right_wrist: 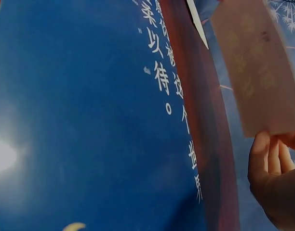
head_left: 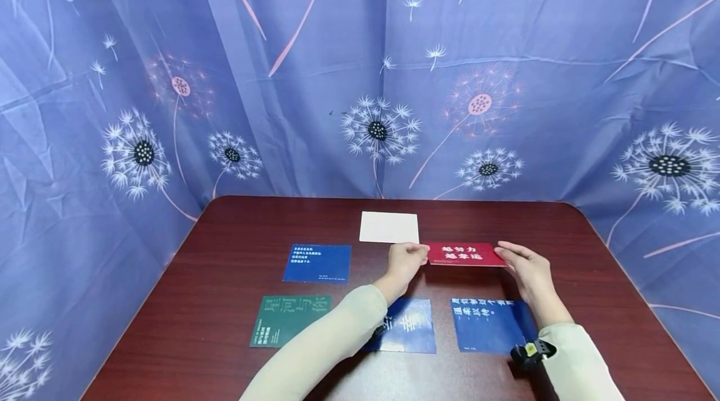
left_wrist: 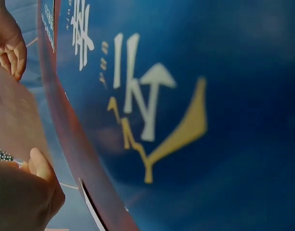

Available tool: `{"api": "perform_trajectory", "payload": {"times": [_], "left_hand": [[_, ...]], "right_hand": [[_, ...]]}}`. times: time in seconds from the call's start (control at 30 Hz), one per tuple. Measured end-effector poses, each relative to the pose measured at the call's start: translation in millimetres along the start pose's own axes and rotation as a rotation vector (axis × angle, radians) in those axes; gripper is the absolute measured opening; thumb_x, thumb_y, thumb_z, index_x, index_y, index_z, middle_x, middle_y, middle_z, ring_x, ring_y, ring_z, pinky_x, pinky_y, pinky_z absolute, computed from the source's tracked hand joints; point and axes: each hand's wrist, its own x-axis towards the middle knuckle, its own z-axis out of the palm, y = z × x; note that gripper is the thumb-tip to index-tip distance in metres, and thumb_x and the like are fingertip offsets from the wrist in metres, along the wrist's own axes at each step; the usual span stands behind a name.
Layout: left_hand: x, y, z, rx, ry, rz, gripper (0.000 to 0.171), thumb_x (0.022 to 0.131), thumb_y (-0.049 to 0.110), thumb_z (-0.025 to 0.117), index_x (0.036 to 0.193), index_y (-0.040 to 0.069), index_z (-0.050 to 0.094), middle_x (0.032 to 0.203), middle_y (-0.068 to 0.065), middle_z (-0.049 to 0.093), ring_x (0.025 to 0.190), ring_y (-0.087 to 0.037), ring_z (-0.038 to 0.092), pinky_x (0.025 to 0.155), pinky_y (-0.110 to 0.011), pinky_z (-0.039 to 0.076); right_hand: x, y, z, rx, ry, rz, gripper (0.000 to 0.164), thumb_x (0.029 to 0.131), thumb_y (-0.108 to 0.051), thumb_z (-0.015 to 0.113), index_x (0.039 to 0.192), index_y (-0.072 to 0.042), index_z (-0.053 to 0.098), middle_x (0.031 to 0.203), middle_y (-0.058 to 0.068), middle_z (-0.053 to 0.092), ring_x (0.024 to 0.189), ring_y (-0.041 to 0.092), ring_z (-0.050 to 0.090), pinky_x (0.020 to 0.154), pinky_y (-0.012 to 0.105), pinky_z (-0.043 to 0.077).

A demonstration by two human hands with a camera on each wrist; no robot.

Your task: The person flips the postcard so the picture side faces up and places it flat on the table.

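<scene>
Between the two hands a red card with white Chinese lettering is held up over the far part of the table. My left hand pinches its left end, and my right hand grips the opposite end between thumb and fingers. In the right wrist view the card's pale underside faces the camera. A white card lies just behind the left hand. Beneath the left forearm, a blue card with white characters is partly covered. Another blue card lies below the right hand, which hides part of it.
Farther left on the dark red wooden table lie a blue card and a green card. A blue dandelion-print curtain hangs behind and at the sides. A black wrist device sits on the right wrist.
</scene>
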Motion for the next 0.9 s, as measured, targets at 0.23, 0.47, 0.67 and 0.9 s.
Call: {"api": "perform_trajectory", "payload": {"times": [0.23, 0.47, 0.67, 0.9], "left_hand": [[-0.6, -2.0, -0.2, 0.038, -0.031, -0.015, 0.015, 0.079, -0.012, 0.064, 0.091, -0.007, 0.071, 0.077, -0.014, 0.068, 0.064, -0.01, 0.062, 0.066, -0.026, 0.057], [0.9, -1.6, -1.5, 0.013, -0.047, -0.029, 0.029, 0.077, -0.019, 0.061, 0.105, -0.01, 0.063, 0.074, -0.017, 0.063, 0.06, -0.013, 0.062, 0.063, -0.031, 0.059], [3.4, -3.8, -1.1, 0.083, -0.05, -0.067, 0.032, 0.075, -0.02, 0.063, 0.105, -0.01, 0.063, 0.068, -0.004, 0.055, 0.058, -0.011, 0.058, 0.056, -0.028, 0.057], [6.3, -7.3, -1.2, 0.203, -0.072, -0.078, 0.029, 0.074, -0.018, 0.068, 0.098, -0.007, 0.058, 0.067, -0.009, 0.059, 0.053, -0.017, 0.062, 0.052, -0.028, 0.056]], "right_hand": [[0.7, 3.4, 8.6, -0.251, 0.09, 0.029, 0.047, 0.09, -0.011, 0.067, 0.134, 0.0, 0.054, 0.108, 0.003, 0.064, 0.075, -0.005, 0.06, 0.07, 0.01, 0.051], [2.9, 8.6, 9.9, -0.399, 0.07, 0.012, 0.048, 0.094, -0.014, 0.062, 0.136, 0.005, 0.049, 0.14, 0.028, 0.043, 0.074, -0.008, 0.054, 0.068, 0.009, 0.05], [3.8, 10.4, 11.3, -0.49, 0.031, -0.031, 0.045, 0.094, -0.012, 0.061, 0.132, 0.009, 0.051, 0.135, 0.031, 0.047, 0.073, -0.007, 0.055, 0.067, 0.011, 0.051], [7.6, 12.0, 12.2, -0.546, 0.011, -0.053, 0.044, 0.09, -0.006, 0.064, 0.129, 0.012, 0.053, 0.116, 0.025, 0.062, 0.07, -0.005, 0.055, 0.062, 0.013, 0.05]]}}
